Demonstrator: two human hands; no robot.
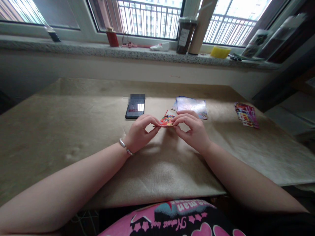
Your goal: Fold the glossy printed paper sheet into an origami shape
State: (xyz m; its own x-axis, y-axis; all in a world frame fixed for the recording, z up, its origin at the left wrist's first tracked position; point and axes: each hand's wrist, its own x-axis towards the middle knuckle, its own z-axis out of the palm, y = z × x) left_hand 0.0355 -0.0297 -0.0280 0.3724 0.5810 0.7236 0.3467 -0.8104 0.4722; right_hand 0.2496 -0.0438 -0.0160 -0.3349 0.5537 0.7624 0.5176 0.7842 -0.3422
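Between my hands is a small folded piece of red printed card (166, 120), pinched at its two ends. My left hand (142, 132), with a silver bangle (125, 147) on the wrist, grips its left end. My right hand (190, 127) grips the right end. Just behind my left hand lies a black smartphone (135, 106), face up. Behind my right hand and partly hidden by it is a stack of shiny printed sheets (191, 105). A colourful bundle of printed cards (246, 114) lies farther right, out of reach of both fingertips.
A tan cloth-like covering (157, 170) lies over the table. Behind it, a granite window sill (118, 49) holds a red cup (112, 38), a dark jar (184, 37), a cardboard tube (202, 28) and a yellow container (220, 51). Window railings show beyond.
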